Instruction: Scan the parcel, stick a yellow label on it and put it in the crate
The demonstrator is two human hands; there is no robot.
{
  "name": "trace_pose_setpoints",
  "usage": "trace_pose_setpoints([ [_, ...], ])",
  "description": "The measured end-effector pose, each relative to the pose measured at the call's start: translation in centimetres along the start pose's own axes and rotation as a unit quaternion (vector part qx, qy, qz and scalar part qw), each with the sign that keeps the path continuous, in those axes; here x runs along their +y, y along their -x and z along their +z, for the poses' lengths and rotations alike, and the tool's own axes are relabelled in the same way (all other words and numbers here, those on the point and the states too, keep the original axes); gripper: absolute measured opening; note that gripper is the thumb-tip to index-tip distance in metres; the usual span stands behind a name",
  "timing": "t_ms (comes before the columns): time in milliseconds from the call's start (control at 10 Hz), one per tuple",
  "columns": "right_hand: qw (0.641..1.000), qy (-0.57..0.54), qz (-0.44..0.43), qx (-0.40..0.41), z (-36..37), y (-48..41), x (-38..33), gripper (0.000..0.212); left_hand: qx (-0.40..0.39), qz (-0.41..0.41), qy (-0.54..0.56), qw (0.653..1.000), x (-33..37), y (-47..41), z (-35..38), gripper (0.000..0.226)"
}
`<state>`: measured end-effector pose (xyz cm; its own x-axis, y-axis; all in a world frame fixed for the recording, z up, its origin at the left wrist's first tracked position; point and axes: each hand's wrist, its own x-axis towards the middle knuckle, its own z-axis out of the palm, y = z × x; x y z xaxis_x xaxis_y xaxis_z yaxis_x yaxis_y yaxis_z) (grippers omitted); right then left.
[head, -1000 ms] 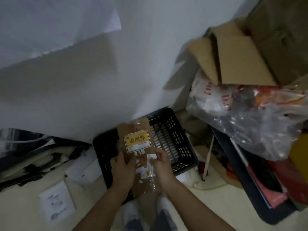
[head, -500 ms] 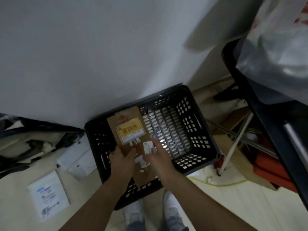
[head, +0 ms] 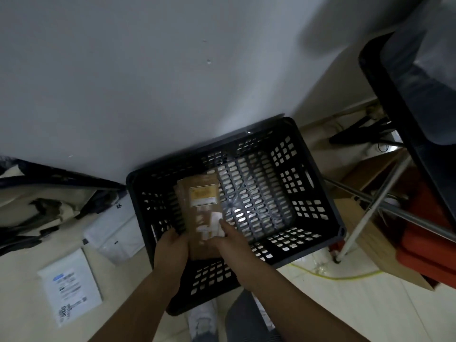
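Both hands hold the flat brown cardboard parcel (head: 197, 213) inside the black plastic crate with holes (head: 308, 193). The left hand (head: 170, 253) and right hand (head: 232, 243) have their grip closed on its near end. A yellow label (head: 203, 195) is stuck on it. The crate floor beside it looks bare.

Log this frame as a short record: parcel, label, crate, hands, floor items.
parcel: brown parcel, held over the open crate, not yet released
label: yellow label already on its upper face
crate: black perforated crate against the wall, nothing else seen inside
left hand: grip on the parcel's lower left
right hand: grip on its lower right
floor items: white mailers, left of the crate
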<state>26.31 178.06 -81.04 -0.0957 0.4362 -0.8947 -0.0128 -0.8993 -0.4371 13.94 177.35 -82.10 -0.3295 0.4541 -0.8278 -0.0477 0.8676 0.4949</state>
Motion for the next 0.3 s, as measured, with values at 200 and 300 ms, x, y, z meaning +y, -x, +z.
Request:
trace_pose_setpoints([
  [200,0.999,0.005,-0.033,0.013,-1.1,2.0,-0.2,0.034,-0.033,-0.01,0.027,0.999,0.7,1.7,-1.2,0.018],
  [300,0.998,-0.006,-0.055,0.013,-1.4,3.8,-1.4,0.034,-0.04,0.014,0.024,0.999,2.9,3.9,-1.7,0.013],
])
